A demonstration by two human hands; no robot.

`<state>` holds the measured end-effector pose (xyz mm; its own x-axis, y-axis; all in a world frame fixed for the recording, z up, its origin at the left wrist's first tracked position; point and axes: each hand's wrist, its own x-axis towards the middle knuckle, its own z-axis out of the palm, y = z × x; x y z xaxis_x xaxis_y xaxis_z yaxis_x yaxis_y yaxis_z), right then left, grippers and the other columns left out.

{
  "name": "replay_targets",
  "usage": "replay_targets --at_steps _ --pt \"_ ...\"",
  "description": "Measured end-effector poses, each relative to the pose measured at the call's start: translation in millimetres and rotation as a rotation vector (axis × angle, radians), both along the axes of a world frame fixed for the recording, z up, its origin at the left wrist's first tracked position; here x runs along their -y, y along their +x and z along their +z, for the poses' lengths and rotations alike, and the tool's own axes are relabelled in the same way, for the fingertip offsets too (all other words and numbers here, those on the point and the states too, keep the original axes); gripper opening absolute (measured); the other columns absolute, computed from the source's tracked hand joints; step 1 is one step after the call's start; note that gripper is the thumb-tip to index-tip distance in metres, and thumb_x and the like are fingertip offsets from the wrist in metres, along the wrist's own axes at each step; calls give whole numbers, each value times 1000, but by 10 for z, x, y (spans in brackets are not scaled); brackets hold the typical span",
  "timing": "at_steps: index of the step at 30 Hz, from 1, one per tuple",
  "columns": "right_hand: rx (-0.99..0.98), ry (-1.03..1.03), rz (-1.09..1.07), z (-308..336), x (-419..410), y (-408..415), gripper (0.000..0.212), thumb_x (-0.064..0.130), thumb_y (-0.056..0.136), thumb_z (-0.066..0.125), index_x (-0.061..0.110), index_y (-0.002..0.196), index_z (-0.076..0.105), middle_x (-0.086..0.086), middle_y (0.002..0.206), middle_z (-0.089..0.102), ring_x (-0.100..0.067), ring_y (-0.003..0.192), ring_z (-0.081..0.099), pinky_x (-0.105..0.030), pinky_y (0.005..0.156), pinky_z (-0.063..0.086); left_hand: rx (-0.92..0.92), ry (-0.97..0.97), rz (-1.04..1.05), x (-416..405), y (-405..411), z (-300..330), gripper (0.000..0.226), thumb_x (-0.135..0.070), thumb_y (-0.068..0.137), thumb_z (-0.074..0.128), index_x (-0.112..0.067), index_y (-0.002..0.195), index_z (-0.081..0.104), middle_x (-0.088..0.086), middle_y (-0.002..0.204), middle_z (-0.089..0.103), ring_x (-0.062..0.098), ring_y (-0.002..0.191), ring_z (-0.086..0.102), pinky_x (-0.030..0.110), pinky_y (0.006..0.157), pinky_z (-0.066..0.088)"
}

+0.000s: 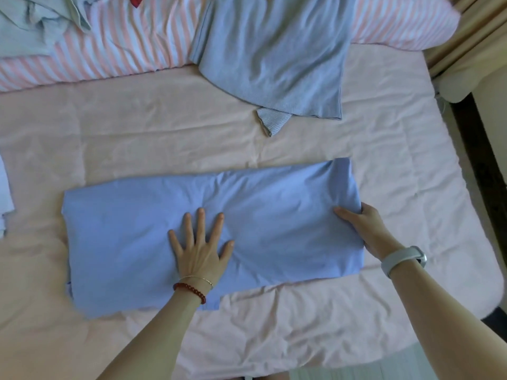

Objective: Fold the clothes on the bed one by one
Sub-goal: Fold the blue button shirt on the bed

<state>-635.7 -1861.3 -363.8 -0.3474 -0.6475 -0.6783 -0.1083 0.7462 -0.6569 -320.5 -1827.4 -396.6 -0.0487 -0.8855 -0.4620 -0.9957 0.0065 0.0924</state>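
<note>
While the left hand (pixel 199 249) presses flat, fingers spread, on the middle of a long periwinkle-blue cotton garment (pixel 131 237) lying folded on the pink bedsheet (pixel 137 133), the right hand (pixel 362 229) grasps its right end. For 1 neat fold, lift that end over the pressing hand and match both edges.

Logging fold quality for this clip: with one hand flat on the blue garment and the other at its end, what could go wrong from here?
1. The right hand grips only one corner of the long, wrinkled light-blue cloth garment; folding it over could go crooked.
2. The left hand presses flat near the middle, so creases around it may get folded in.
3. The pink bedsheet underneath is rumpled and might drag along.
</note>
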Motion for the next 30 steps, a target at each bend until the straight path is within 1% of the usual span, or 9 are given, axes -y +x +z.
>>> replay_targets --at_steps 3,5,10,14,17,20,24,28,30 --pt "136 -47 -29 227 40 103 13 8 83 66 15 93 64 -3 93 70 -15 78 68 -26 65 52 23 87 9 47 30 -53 63 -60 90 26 -39 147 8 1 158 -4 29 144 -6 60 110 0" --pt "123 -109 13 461 77 274 15 6 83 63 19 89 64 -2 91 70 -14 77 68 -27 65 52 -51 81 29 78 78 6 62 -52 93 35 -38 147 7 -2 157 -8 24 143 -11 54 111 -1" --pt "32 -304 254 1169 157 1207 19 1 81 57 20 79 59 7 67 61 -1 59 53 -16 54 44 -812 -80 566 86 361 505 32 -8 93 53 -13 124 55 11 141 43 17 124 43 13 98 31" --pt "30 -348 486 1300 127 2385 18 1 82 56 19 81 56 9 67 54 -5 57 46 -11 52 35 -1282 129 1162 -39 1037 779 29 -23 98 38 -13 114 60 5 102 68 18 90 65 32 81 49" --pt "120 -274 625 1171 72 3230 29 8 86 56 9 115 57 -3 92 62 -20 81 55 -16 64 34 -1544 281 1438 -162 1656 732 43 -48 95 32 -20 111 62 5 101 69 20 84 69 37 79 52" --pt "214 -139 833 978 -7 3689 56 27 89 58 22 141 37 -3 128 55 -20 103 59 -14 82 36 -1460 262 1478 -211 2025 546 51 -51 93 37 -15 123 57 7 114 61 18 92 61 36 92 46" --pt "-63 -200 713 680 -147 3550 35 17 92 53 18 126 56 -7 124 58 -24 103 59 -29 91 42 -1442 253 1343 -138 2177 437 41 -46 87 51 -16 111 67 -1 112 68 9 93 66 19 72 52" --pt "-653 -305 717 428 -238 3179 36 9 90 51 14 124 58 -9 134 51 -30 126 42 -41 101 31 -753 28 964 -24 2053 331 45 -42 86 60 -19 125 54 -3 132 54 16 109 57 26 88 46" --pt "-736 -279 774 357 -254 3100 45 12 91 48 17 136 47 -9 147 35 -30 137 27 -47 108 22 -582 -115 1000 -31 1929 348 26 -33 89 56 -11 102 60 6 117 62 29 99 58 30 77 44"
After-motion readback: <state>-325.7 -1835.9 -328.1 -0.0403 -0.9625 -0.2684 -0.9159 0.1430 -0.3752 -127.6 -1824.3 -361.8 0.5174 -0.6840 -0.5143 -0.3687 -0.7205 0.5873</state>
